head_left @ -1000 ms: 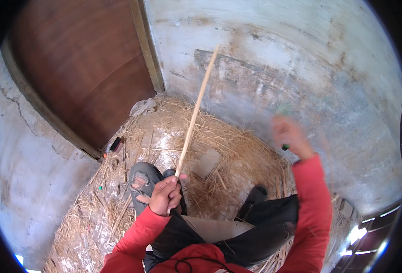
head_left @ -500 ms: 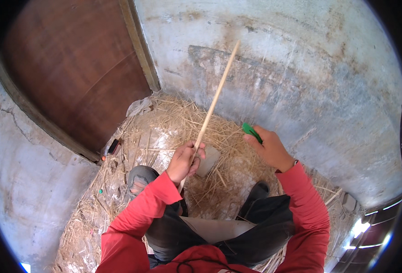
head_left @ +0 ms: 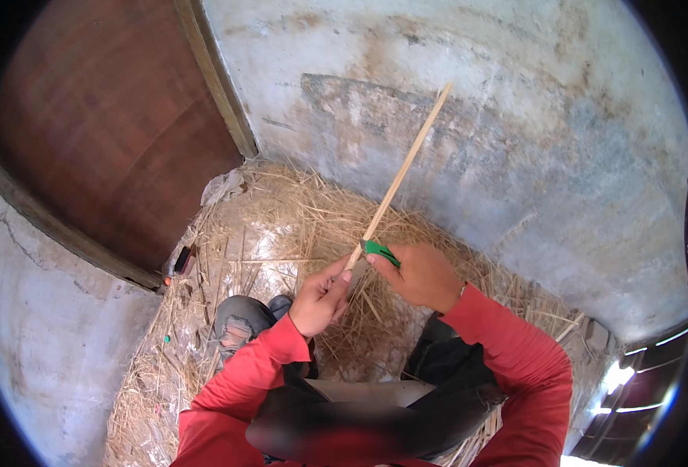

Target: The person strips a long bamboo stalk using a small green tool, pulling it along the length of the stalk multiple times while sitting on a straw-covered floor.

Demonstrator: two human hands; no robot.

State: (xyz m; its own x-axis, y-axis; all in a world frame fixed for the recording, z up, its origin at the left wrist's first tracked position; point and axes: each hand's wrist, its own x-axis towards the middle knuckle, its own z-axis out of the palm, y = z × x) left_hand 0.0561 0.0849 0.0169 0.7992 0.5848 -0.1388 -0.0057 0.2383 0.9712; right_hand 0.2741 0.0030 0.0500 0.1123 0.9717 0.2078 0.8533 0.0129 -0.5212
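A long, pale wooden stick [head_left: 408, 167] slants up and away to the right in front of the wall. Its near end is in my left hand [head_left: 320, 302], thumb and fingers closed around it. My right hand [head_left: 422, 274] grips a green utility knife [head_left: 381, 251] with a dark slot along its handle. The knife's front end meets the stick just beyond my left fingers. How far its blade is out is too small to tell.
Straw and thin shavings [head_left: 313, 191] cover the floor around my legs. A rough plastered wall [head_left: 499, 156] rises ahead and to the right. At the left is a brown door panel [head_left: 110, 140] in a wooden frame. A small dark object [head_left: 182, 261] lies near it.
My right hand has come in left and down, bringing the knife from apart to against the stick. The stick's far end has swung right; my left hand has shifted slightly right and nearer.
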